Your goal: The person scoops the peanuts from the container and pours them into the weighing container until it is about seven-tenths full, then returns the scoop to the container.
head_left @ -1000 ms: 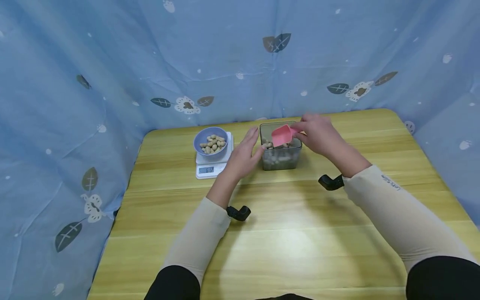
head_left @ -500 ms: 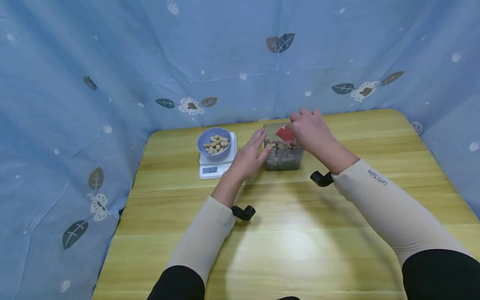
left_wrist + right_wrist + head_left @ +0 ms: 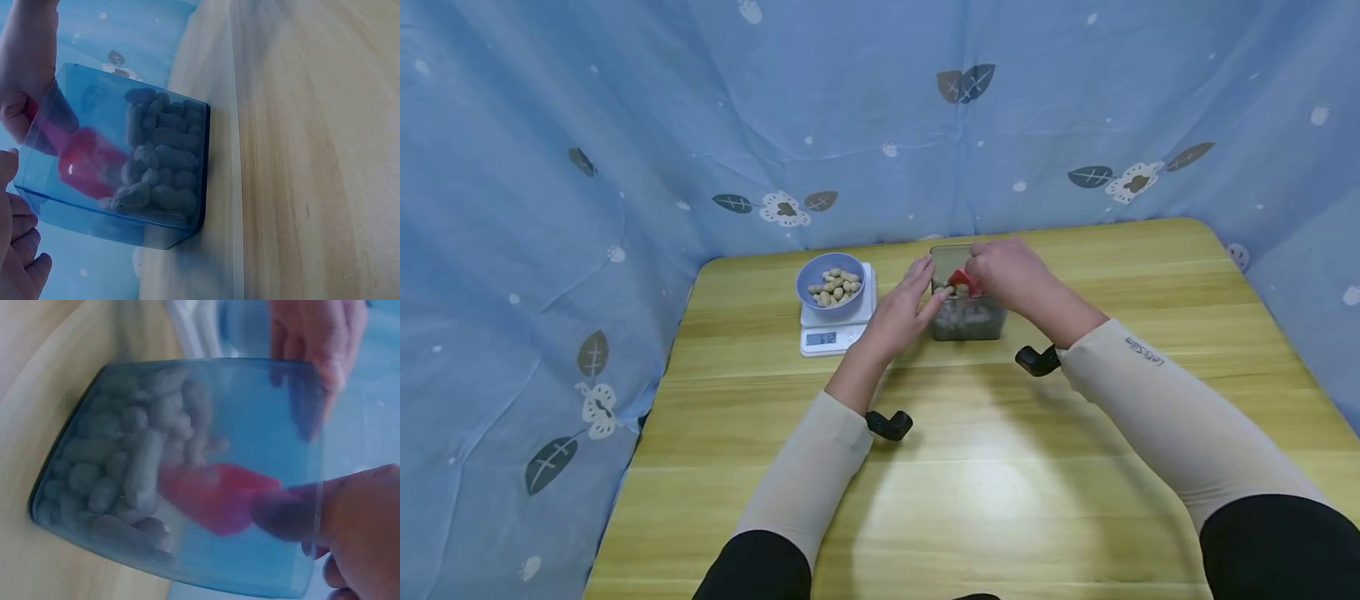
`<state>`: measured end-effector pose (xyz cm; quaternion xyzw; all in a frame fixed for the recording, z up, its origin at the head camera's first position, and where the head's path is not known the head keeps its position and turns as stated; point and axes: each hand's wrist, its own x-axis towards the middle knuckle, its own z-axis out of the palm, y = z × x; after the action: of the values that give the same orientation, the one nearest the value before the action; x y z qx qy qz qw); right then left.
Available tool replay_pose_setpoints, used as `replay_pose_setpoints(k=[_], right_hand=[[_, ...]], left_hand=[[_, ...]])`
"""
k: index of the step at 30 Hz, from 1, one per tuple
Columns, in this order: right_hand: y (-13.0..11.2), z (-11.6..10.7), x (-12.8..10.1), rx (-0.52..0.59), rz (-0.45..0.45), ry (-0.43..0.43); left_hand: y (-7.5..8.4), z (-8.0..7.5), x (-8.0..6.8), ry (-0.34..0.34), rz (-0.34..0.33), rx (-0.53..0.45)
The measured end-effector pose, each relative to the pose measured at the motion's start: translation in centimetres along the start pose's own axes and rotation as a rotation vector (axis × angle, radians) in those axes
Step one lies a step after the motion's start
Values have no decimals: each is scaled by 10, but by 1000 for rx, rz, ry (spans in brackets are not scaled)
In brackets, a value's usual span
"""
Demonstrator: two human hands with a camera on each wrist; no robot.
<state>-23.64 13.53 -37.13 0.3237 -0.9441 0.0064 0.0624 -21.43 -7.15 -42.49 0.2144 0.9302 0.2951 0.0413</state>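
Observation:
A clear dark-tinted bin stands toward the back of the table, partly filled with unshelled peanuts. My right hand reaches over the rim and pinches the handle of a small red scoop. Inside the bin, the scoop's front edge meets the peanuts, as the right wrist view also shows through the wall. My left hand rests at the bin's left side, fingers straight and thumb at the rim. Left of it, a lavender bowl holding peanuts sits on a white kitchen scale.
The scale's display is lit and shows digits. Behind the wooden table hangs a blue patterned curtain. Black wrist-camera mounts stick out below both wrists.
My right hand has lowered the red scoop from above the bin down into the peanuts, turning it from level to pointing down. The left hand stays at the bin's side.

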Motion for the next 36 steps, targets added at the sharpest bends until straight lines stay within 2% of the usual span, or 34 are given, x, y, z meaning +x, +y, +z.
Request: replay_pose_setpoints(k=[4,7,11,18,25,36], right_hand=[[4,1,-2,140,83,-5],[6,6,-1,187,116,-5],[8,9,0,247,134,-41],[16,0,-4,397,156,-115],[31,-2,-16,599,311,-155],[42,7,-35,832,425,-90]], left_hand=[[1,0,0,-4,5,7],[0,-1,-1,4,-1,12],[-1,1,-1,10,-5,7],[-1,2,0,15,-17,-7],[1,3,-2,13,-6,-16],[0,3,-2,10,-3,-27]])
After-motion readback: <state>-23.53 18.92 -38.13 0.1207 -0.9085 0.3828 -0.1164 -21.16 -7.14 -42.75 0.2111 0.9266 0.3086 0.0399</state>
